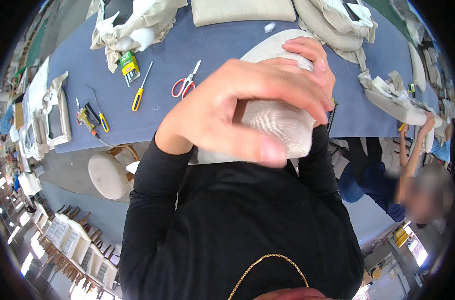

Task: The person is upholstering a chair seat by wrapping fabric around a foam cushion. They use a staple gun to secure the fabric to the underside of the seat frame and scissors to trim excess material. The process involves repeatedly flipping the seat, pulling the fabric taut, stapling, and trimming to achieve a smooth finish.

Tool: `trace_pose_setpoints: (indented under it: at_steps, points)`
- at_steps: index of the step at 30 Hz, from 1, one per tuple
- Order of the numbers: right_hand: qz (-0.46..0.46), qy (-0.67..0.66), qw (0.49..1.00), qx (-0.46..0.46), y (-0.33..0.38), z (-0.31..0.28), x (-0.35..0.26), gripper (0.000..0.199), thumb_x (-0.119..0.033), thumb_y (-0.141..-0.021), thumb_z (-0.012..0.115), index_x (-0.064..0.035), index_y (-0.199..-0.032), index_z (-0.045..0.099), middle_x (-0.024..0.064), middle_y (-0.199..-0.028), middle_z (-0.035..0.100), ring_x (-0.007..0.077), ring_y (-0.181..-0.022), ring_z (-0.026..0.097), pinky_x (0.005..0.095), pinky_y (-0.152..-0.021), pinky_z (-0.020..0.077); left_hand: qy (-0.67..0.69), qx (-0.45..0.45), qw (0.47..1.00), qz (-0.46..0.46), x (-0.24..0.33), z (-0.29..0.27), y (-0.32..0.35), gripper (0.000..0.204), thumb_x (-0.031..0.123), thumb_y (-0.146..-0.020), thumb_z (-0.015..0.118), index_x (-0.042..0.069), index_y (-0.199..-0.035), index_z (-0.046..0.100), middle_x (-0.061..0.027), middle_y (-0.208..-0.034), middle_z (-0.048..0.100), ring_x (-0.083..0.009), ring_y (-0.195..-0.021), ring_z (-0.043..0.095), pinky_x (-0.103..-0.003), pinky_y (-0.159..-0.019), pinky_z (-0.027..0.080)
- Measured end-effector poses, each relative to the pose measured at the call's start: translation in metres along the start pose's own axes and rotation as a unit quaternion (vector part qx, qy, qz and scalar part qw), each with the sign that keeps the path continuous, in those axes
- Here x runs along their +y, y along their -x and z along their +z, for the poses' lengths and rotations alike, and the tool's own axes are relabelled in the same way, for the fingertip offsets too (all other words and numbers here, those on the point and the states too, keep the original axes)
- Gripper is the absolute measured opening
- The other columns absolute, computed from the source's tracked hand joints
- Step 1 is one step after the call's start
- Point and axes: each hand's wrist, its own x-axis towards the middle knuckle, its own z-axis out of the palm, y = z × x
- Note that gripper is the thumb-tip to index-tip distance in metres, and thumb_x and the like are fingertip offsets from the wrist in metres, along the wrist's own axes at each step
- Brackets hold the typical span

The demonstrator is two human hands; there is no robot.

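Observation:
A beige fabric-covered cushion [282,120], rounded at its far end, is held up tilted in front of my chest. My right hand [312,65] grips its far right side, with the fingers bent over the top face. Across the cushion's middle arches my left hand [247,107], thumb and fingers wide apart, with ribbed cloth showing between them. Its fingertips reach the right edge, close to my right hand; whether the palm touches the cloth cannot be made out. Red-handled scissors [185,84] lie on the table just beyond my left wrist.
On the blue-grey table [162,50] lie a yellow-handled screwdriver [140,95], a green-yellow box [129,66], a corded tool [85,119] and white stuffing [270,27]. Other beige padded pieces [243,11] line the far side. A person [382,185] works at the right with another padded piece [397,102].

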Motion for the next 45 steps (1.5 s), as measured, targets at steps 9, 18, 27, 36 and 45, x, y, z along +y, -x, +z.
trace_pose_setpoints:
  at_steps: [9, 18, 27, 36, 45]
  points:
    - [0.027, -0.045, 0.998, 0.027, 0.014, -0.003, 0.008, 0.061, -0.041, -0.113, 0.031, 0.0027, -0.115, 0.074, 0.0195, -0.125, 0.072, 0.0322, -0.126, 0.062, 0.044, -0.115, 0.0428, -0.176, 0.037, 0.983, -0.035, 0.011, 0.012, 0.014, 0.105, 0.039, -0.061, 0.101, 0.005, -0.152, 0.061, -0.0189, -0.157, 0.059, -0.0432, -0.144, 0.057, -0.053, -0.122, 0.04]
    - [0.062, 0.002, 0.995, 0.081, 0.011, -0.013, 0.014, 0.064, -0.044, -0.112, 0.032, 0.0041, -0.118, 0.073, 0.0191, -0.123, 0.071, 0.0298, -0.128, 0.061, 0.0429, -0.115, 0.0438, -0.277, 0.058, 0.937, -0.203, 0.017, 0.009, 0.054, 0.111, 0.041, -0.064, 0.1, 0.009, -0.16, 0.053, -0.019, -0.16, 0.057, -0.042, -0.149, 0.053, -0.049, -0.119, 0.046]
    - [0.206, -0.237, 0.936, 0.16, 0.037, -0.117, 0.126, 0.07, -0.056, -0.106, 0.056, -0.0056, -0.154, 0.054, 0.0175, -0.142, 0.067, 0.0324, -0.126, 0.07, 0.0508, -0.106, 0.0592, -0.414, 0.068, 0.691, -0.588, -0.067, -0.137, 0.331, 0.089, 0.029, -0.085, 0.09, 0.007, -0.162, 0.052, -0.0205, -0.147, 0.069, -0.0342, -0.135, 0.067, -0.042, -0.118, 0.049]
    - [0.307, -0.307, 0.843, 0.317, 0.011, -0.141, 0.094, 0.067, -0.058, -0.11, 0.049, -0.0077, -0.154, 0.056, 0.0169, -0.154, 0.063, 0.0368, -0.143, 0.059, 0.0564, -0.122, 0.0461, -0.238, 0.186, 0.943, -0.14, 0.002, -0.098, 0.131, 0.071, 0.022, -0.072, 0.093, 0.002, -0.137, 0.071, -0.0169, -0.127, 0.078, -0.0322, -0.118, 0.076, -0.039, -0.104, 0.056]
    - [0.028, 0.044, 0.974, 0.221, -0.025, -0.073, -0.032, 0.047, -0.031, -0.112, 0.054, 0.0033, -0.143, 0.06, 0.0185, -0.14, 0.067, 0.0316, -0.136, 0.063, 0.0488, -0.122, 0.0418, -0.294, 0.163, 0.932, -0.138, -0.004, -0.058, 0.067, 0.072, 0.017, -0.067, 0.093, 0.001, -0.134, 0.072, -0.016, -0.13, 0.077, -0.0284, -0.119, 0.074, -0.037, -0.106, 0.054]
